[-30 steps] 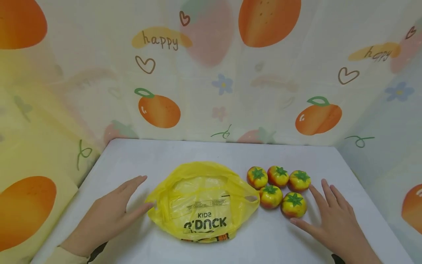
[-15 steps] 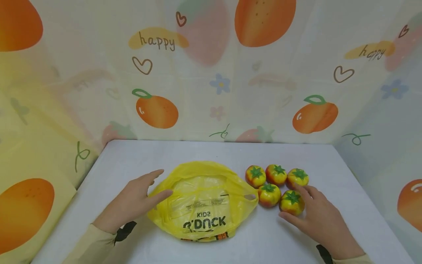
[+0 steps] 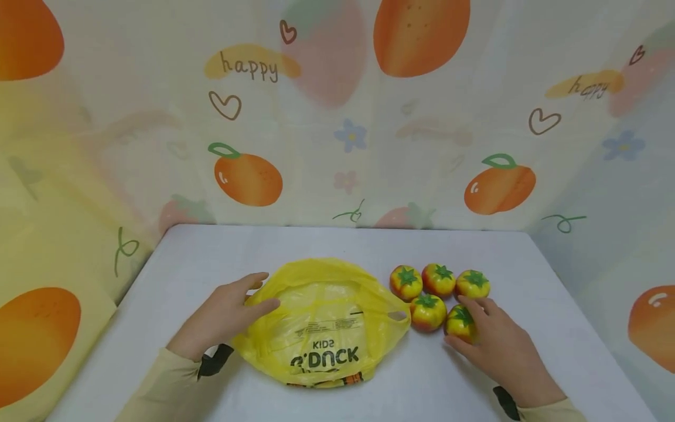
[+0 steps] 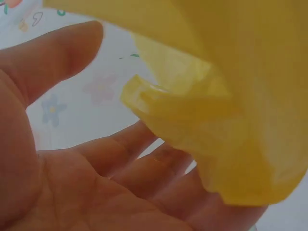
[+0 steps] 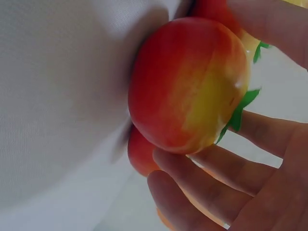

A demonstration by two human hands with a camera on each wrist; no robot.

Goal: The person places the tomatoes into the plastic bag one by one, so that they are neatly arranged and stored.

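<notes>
Left hand: the left hand (image 3: pixel 224 319) lies at the left edge of the bag (image 3: pixel 324 322), palm turned toward it, fingers (image 3: pixel 263 306) nearly straight and relaxed, thumb up near the rim. In the left wrist view a fold of the bag (image 4: pixel 226 110) hangs over the open palm (image 4: pixel 82 178); nothing is pinched.
Right hand: the right hand (image 3: pixel 498 346) covers the nearest fruit (image 3: pixel 460 323). Its fingers (image 5: pixel 207 178) curl around that fruit (image 5: pixel 187 86), thumb on the near side, so the fruit is gripped while it sits on the desk (image 3: pixel 327 246).
Bag: yellow plastic, lying crumpled and mostly flat on the desk near its middle, print reading "KIDS" facing up, one handle loop (image 3: pixel 399 316) pointing toward the fruit.
Fruit: five small red-yellow pieces with green tops, just right of the bag. Three (image 3: pixel 440 280) stand in a back row, two in front; the gripped one is front right, and its neighbour (image 3: pixel 427 312) is just beside the handle loop.
Backdrop: a curtain (image 3: pixel 337 117) printed with oranges, hearts and "happy" surrounds the desk.
</notes>
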